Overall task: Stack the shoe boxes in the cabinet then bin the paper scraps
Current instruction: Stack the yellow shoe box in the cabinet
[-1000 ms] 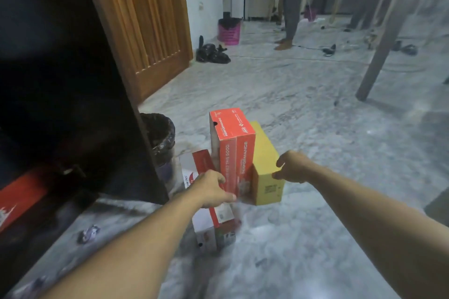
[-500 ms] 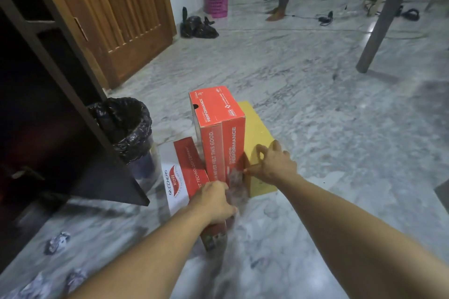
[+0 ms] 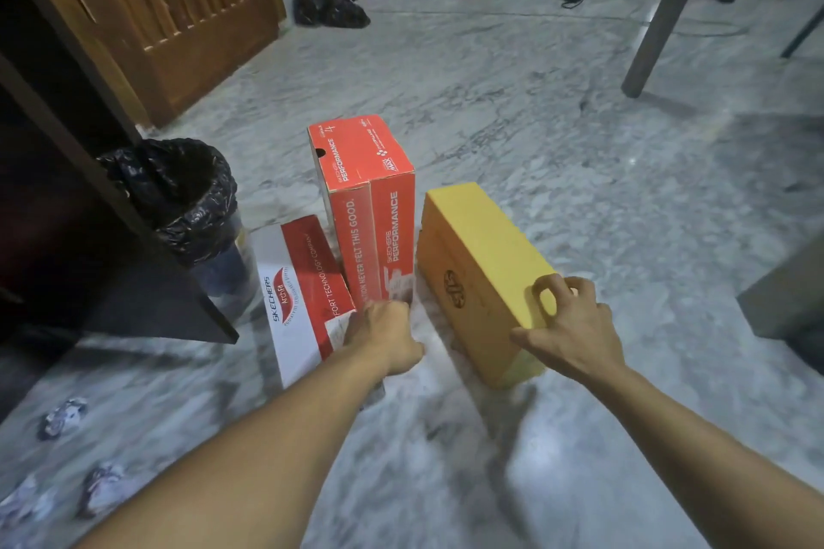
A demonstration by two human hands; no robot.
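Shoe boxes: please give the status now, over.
Right hand grips yellow box. Left hand at base of upright red box, grip unclear. All boxes on floor. Paper scraps not binned.

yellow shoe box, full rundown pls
The yellow shoe box is a plain cardboard-looking box, closed, with a dark round logo on its long side. It lies lengthwise on the marble floor, to the right of the upright red box, with a gap between them. The right hand grips its near end, fingers curled over the top edge and thumb on the end face. The left hand does not touch it.
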